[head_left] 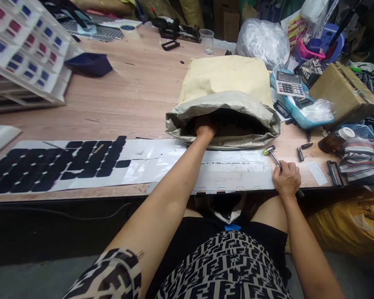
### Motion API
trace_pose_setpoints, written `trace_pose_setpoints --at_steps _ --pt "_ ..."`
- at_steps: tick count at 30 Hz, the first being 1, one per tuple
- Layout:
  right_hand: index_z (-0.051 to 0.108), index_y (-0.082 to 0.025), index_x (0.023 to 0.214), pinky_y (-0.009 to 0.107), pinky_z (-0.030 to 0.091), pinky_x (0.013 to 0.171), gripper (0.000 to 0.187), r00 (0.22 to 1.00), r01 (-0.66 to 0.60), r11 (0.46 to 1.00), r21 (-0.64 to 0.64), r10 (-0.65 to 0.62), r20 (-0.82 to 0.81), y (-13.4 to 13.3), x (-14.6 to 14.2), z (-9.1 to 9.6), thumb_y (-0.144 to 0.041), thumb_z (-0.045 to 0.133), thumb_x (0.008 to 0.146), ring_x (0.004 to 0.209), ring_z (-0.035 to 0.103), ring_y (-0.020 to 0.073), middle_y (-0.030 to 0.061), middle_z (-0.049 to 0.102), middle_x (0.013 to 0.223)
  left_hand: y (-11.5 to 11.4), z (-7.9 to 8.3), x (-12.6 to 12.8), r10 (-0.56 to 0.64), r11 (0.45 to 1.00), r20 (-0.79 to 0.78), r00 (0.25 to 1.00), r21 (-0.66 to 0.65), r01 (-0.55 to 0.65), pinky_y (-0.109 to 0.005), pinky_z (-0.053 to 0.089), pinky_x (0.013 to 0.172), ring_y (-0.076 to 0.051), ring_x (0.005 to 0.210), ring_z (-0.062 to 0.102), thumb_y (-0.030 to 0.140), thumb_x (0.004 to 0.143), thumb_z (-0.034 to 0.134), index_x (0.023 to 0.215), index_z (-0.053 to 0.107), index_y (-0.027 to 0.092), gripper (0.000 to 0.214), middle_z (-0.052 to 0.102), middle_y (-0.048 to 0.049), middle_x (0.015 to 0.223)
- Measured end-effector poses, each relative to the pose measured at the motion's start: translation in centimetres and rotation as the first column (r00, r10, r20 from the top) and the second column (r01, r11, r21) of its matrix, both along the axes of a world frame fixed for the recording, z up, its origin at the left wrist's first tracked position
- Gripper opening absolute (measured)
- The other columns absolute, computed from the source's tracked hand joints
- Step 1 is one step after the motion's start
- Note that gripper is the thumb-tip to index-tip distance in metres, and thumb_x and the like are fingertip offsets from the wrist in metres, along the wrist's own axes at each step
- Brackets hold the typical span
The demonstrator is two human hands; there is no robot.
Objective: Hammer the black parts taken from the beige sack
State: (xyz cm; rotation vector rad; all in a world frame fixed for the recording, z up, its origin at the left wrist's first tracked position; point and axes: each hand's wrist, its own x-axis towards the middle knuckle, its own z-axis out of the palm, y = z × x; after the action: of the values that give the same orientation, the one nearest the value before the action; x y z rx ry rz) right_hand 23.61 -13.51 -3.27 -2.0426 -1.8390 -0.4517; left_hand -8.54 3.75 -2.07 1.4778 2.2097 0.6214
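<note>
My left hand point(206, 128) reaches into the mouth of a cream woven sack point(226, 79) that lies on the table. Its fingers are hidden inside, and the sack's dark interior does not show what they touch. At the table's front edge my right hand point(286, 178) is closed around the handle of a small hammer point(269, 150). The hammer's head, with a yellow-green face, rests over a white sheet point(237, 172) in front of the sack. To the left, rows of black rounded flat pieces point(46, 168) lie on the long white sheet.
White racks with red and blue compartments point(28, 50) stand at the left, beside a dark blue bin point(89, 64). At the right are a calculator point(289, 84), a blue basket point(311, 118), a cardboard box point(345, 93), a brown jar point(333, 141) and a striped cloth point(363, 160).
</note>
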Motion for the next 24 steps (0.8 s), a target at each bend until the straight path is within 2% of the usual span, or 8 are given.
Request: trace_pose_setpoints --at_steps 3,9,12,14,16,19,22,24 --pt "0.070 -0.022 0.109 0.034 0.032 0.074 0.025 1.000 -0.006 1.000 0.003 0.006 0.001 0.0 0.0 -0.1 -0.030 0.055 0.091 0.088 0.049 0.0235 0.0083 0.060 0.099 -1.0 0.2 0.1 0.067 0.997 -0.021 0.998 -0.033 -0.068 -0.043 0.054 0.089 -0.037 0.114 0.064 0.025 0.082 0.066 0.122 0.068 0.013 0.041 0.069 -0.0187 0.124" --pt "0.070 -0.021 0.109 0.034 0.032 0.075 0.025 1.000 -0.007 1.000 0.007 0.007 -0.012 0.1 0.1 -0.2 -0.029 0.054 0.091 0.088 0.048 0.0235 0.0088 0.059 0.099 -2.9 1.3 -0.1 0.105 0.993 0.018 0.994 -0.048 -0.104 -0.044 0.053 0.091 -0.038 0.109 0.065 0.026 0.075 0.072 0.111 0.074 0.013 0.038 0.072 -0.0183 0.112" --pt "0.070 -0.021 0.110 0.035 0.033 0.075 0.025 1.000 -0.008 1.000 -0.004 0.008 -0.025 0.0 0.1 -0.2 -0.029 0.054 0.092 0.089 0.047 0.0235 0.0090 0.058 0.100 -4.3 2.4 -0.5 0.105 0.994 0.020 0.994 0.015 -0.105 -0.043 0.053 0.090 -0.035 0.104 0.066 0.027 0.074 0.072 0.105 0.075 0.013 0.034 0.073 -0.0164 0.102" --pt "0.070 -0.021 0.110 0.035 0.033 0.075 0.025 0.999 -0.007 1.000 -0.006 0.007 -0.032 0.0 0.2 -0.3 -0.029 0.054 0.092 0.089 0.046 0.0235 0.0092 0.057 0.100 -5.8 3.0 -0.4 0.063 0.991 0.008 0.998 0.121 -0.064 -0.040 0.052 0.091 -0.031 0.100 0.065 0.027 0.078 0.068 0.106 0.074 0.014 0.032 0.072 -0.0127 0.098" --pt "0.070 -0.021 0.111 0.035 0.034 0.075 0.026 0.999 -0.009 1.000 -0.005 0.009 -0.037 0.0 0.2 -0.3 -0.028 0.055 0.090 0.089 0.046 0.0236 0.0094 0.057 0.100 -7.6 3.2 0.2 -0.042 0.970 0.016 0.999 0.240 0.037 -0.036 0.051 0.090 -0.025 0.094 0.065 0.027 0.082 0.064 0.109 0.074 0.015 0.031 0.072 -0.0087 0.097" --pt "0.070 -0.021 0.110 0.035 0.034 0.075 0.025 0.999 -0.010 1.000 0.001 0.010 -0.037 0.0 0.1 -0.2 -0.027 0.056 0.090 0.089 0.046 0.0235 0.0094 0.057 0.099 -10.2 2.2 1.8 -0.331 0.894 0.063 0.941 0.340 0.292 -0.031 0.052 0.084 -0.019 0.084 0.063 0.027 0.084 0.062 0.110 0.074 0.019 0.029 0.070 -0.0043 0.095" --pt "0.070 -0.021 0.109 0.035 0.033 0.075 0.025 1.000 -0.007 1.000 0.003 0.007 -0.028 0.0 0.1 -0.2 -0.028 0.056 0.091 0.088 0.047 0.0233 0.0091 0.058 0.099 -11.7 0.4 3.4 -0.592 0.773 0.060 0.804 0.326 0.545 -0.030 0.051 0.084 -0.018 0.087 0.063 0.022 0.084 0.061 0.106 0.074 0.021 0.025 0.068 -0.0033 0.097" --pt "0.070 -0.021 0.110 0.034 0.033 0.075 0.025 1.000 -0.003 1.000 -0.001 0.003 -0.024 0.0 0.0 -0.2 -0.029 0.055 0.091 0.089 0.047 0.0234 0.0089 0.058 0.100 -11.9 -0.6 4.2 -0.650 0.735 0.034 0.760 0.284 0.616 -0.032 0.049 0.085 -0.019 0.092 0.062 0.019 0.085 0.060 0.106 0.074 0.021 0.026 0.068 -0.0043 0.100"
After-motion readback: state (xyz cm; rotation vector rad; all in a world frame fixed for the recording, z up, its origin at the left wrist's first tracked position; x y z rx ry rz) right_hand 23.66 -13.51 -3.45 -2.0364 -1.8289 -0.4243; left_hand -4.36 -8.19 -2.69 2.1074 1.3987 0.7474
